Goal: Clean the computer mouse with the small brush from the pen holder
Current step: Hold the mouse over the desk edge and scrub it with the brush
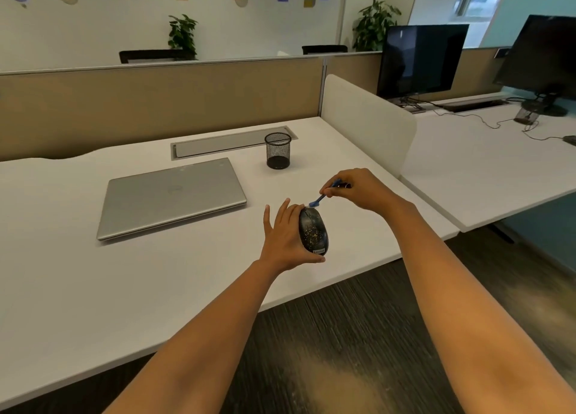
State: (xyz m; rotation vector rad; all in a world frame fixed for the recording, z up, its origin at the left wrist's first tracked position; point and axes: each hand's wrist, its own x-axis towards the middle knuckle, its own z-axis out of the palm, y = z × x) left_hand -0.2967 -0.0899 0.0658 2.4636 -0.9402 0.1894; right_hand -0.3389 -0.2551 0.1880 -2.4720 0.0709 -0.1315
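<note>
A black computer mouse (313, 231), speckled with yellowish crumbs, is tilted up above the white desk (78, 289). My left hand (282, 239) grips it from the left side, thumb under its near end. My right hand (361, 189) pinches a small blue brush (324, 195), whose bristle tip touches the mouse's far end. A black mesh pen holder (278, 150) stands behind on the desk with nothing visible in it.
A shut silver laptop (171, 195) lies to the left of the mouse. A white divider panel (371, 123) borders the desk on the right, with two monitors (420, 59) on the neighbouring desk. The desk edge and dark carpet lie just below my hands.
</note>
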